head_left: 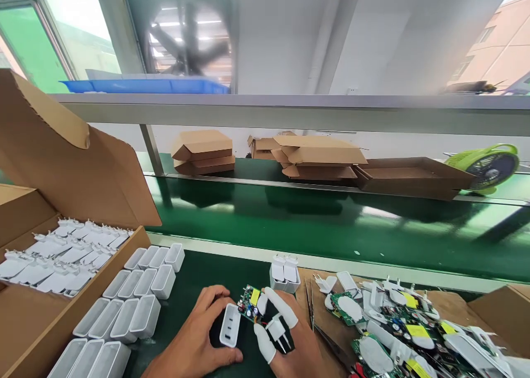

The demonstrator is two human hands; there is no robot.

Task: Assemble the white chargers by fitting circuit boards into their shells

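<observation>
My left hand (201,334) is closed around a small white plastic casing (230,325) with slots in the end facing me. Held in my right hand (300,339) is a small green circuit board (249,303) with a yellow-wrapped component. White finger cots (281,306) cover fingers of that hand. A white plug piece (276,329) with metal prongs sits between its fingers, near the board; how the two join is hidden. The board's left end is close to the casing's upper right corner. Rows of open white casings (124,317) lie left of my hands.
An open cardboard box (136,245) of white parts stands at left. White casings (285,273) stand behind my right hand. Tweezers (309,303), red-handled pliers (333,345) and a heap of circuit boards (397,328) lie right. Beyond runs a green conveyor belt (256,215), under a shelf (290,110).
</observation>
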